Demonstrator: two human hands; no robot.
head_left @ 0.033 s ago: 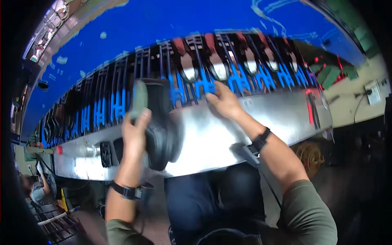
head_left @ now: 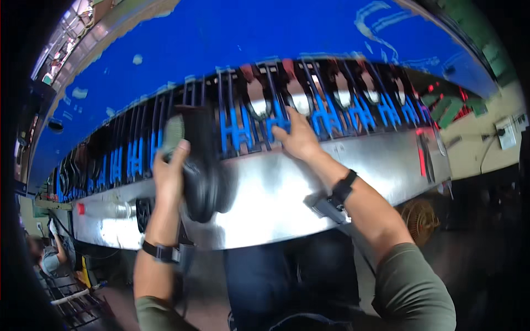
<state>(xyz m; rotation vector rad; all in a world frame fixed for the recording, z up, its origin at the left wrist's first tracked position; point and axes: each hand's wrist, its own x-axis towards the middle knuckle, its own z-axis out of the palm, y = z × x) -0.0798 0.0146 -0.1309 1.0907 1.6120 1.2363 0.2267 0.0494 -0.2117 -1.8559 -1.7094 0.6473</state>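
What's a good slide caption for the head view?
Left hand holding black footwear over a metal ledge, right hand near blue rack prongs.

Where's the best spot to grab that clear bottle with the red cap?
Probably around its middle, from above: the clear bottle lies on its side on the metal counter, red cap pointing left, leaving its long flank exposed upward.

The person's left hand (head_left: 170,175) grips a piece of black footwear (head_left: 200,193), blurred, with a pale green part (head_left: 174,132) on its left side. The right hand (head_left: 301,139) extends toward the blue rack bars (head_left: 235,127); contact cannot be determined. A metal ledge (head_left: 265,209) runs beneath both hands. A clear bottle (head_left: 110,209) with a red cap (head_left: 81,209) lies at its left end. A blue panel (head_left: 248,27) spans the far side of the bars
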